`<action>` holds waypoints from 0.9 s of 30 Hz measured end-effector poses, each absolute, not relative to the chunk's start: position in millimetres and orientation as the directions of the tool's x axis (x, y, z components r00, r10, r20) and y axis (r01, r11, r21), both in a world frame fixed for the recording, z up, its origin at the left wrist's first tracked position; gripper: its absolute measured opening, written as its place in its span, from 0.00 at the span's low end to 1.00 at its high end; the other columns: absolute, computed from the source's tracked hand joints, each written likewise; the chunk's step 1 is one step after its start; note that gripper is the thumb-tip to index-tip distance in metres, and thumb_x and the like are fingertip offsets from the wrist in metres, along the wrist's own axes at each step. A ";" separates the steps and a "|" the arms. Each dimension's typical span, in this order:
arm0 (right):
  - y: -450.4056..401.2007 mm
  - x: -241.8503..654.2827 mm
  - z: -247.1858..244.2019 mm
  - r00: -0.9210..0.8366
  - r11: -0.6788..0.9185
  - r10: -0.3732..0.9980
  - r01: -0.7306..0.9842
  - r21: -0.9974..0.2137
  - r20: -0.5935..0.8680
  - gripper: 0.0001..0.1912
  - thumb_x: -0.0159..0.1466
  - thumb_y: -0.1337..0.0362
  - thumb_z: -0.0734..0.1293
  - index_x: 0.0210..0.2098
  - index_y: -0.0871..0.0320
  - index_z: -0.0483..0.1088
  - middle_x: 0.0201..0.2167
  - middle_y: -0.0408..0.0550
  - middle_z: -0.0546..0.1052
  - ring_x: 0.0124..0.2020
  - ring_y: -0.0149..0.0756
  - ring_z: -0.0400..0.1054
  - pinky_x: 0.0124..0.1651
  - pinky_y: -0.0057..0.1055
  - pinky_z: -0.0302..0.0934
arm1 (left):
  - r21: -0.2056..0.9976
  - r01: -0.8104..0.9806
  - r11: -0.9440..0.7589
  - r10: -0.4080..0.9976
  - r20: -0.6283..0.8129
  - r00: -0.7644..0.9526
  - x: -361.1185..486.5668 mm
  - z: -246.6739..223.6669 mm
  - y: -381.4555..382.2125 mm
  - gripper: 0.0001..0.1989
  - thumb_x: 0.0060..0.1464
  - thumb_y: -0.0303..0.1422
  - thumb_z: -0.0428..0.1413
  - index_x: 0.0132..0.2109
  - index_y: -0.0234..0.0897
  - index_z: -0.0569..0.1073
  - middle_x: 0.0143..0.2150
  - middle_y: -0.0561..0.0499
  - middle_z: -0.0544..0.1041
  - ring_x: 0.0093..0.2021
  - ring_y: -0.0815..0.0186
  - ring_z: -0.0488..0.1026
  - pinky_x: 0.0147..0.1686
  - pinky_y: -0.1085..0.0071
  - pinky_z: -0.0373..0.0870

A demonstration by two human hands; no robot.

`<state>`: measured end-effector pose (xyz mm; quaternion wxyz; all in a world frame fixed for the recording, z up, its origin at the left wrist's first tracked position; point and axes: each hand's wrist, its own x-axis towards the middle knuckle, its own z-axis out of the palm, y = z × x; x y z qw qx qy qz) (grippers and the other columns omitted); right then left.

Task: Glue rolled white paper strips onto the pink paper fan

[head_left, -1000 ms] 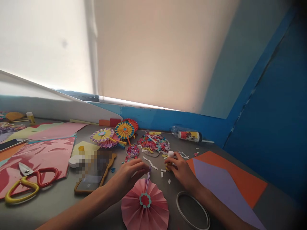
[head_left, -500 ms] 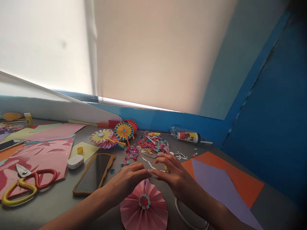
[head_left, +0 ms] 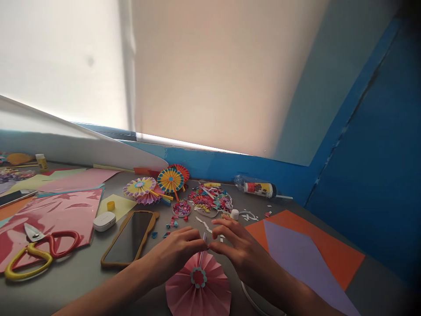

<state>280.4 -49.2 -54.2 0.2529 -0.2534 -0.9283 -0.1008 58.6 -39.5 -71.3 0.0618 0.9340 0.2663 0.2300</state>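
A round pink pleated paper fan (head_left: 184, 289) lies in front of me, with a scalloped mint and red disc (head_left: 198, 277) at its centre. From its top rises a thin purple paper strip (head_left: 204, 239). My left hand (head_left: 184, 243) is closed around this strip near its upper part, though the fingertips partly hide the grip. My right hand (head_left: 235, 243) hovers just to the right, its curved fingers apart and their tips close to the left fingertips. I see nothing held in it.
Scissors (head_left: 36, 236) lie at left on a pink packet (head_left: 72, 210), near a phone (head_left: 130, 239) and white case (head_left: 104, 220). Finished paper fans (head_left: 170, 179), paper scraps (head_left: 210, 197) and a glue bottle (head_left: 258, 188) sit behind. Purple (head_left: 296, 250) and orange sheets (head_left: 348, 256) are at right.
My right hand has shifted slightly right and down, its fingertips drawing away from the top of the strip. A white cap behind it shows more. My left hand stays at the strip.
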 end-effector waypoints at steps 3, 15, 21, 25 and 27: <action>-48.9 279.2 -55.7 -0.751 0.857 0.401 0.510 0.074 0.525 0.21 0.60 0.84 0.54 0.40 0.58 0.70 0.41 0.49 0.72 0.58 0.41 0.58 0.62 0.49 0.53 | 0.227 0.490 -0.842 0.539 0.385 0.749 60.0 -72.6 -38.6 0.14 0.64 0.21 0.42 0.41 0.38 0.71 0.36 0.52 0.72 0.35 0.67 0.66 0.36 0.72 0.61; -38.2 300.1 -66.3 -0.637 0.708 0.692 0.509 -0.489 0.340 0.12 0.66 0.74 0.55 0.40 0.57 0.69 0.43 0.51 0.65 0.37 0.32 0.66 0.40 0.30 0.66 | 0.517 0.645 -0.563 0.816 0.224 0.533 49.5 -81.5 -33.2 0.15 0.58 0.44 0.53 0.45 0.38 0.68 0.46 0.48 0.68 0.45 0.62 0.69 0.45 0.65 0.67; -33.3 299.5 -90.4 -0.565 0.444 0.798 0.316 -0.838 0.210 0.08 0.66 0.66 0.61 0.36 0.58 0.72 0.41 0.47 0.64 0.40 0.33 0.67 0.47 0.31 0.64 | 0.339 0.764 -0.549 0.827 0.088 0.555 70.8 -74.6 -48.9 0.14 0.53 0.42 0.58 0.39 0.35 0.71 0.46 0.45 0.68 0.48 0.56 0.65 0.46 0.61 0.66; -44.5 290.9 -94.4 -0.534 0.191 0.840 0.124 -0.974 0.097 0.10 0.64 0.59 0.66 0.33 0.59 0.72 0.39 0.44 0.62 0.37 0.31 0.67 0.45 0.31 0.65 | 0.222 0.802 -0.555 0.825 0.026 0.564 75.0 -64.2 -51.7 0.12 0.54 0.39 0.56 0.39 0.33 0.72 0.46 0.43 0.70 0.47 0.53 0.66 0.45 0.57 0.66; -54.9 287.2 -91.2 -0.524 0.091 0.850 0.049 -0.995 0.052 0.11 0.63 0.57 0.67 0.32 0.59 0.72 0.39 0.44 0.61 0.39 0.32 0.67 0.46 0.32 0.66 | 0.194 0.796 -0.574 0.809 -0.019 0.588 72.9 -57.1 -53.1 0.10 0.54 0.36 0.55 0.39 0.34 0.72 0.46 0.44 0.71 0.47 0.53 0.66 0.45 0.56 0.66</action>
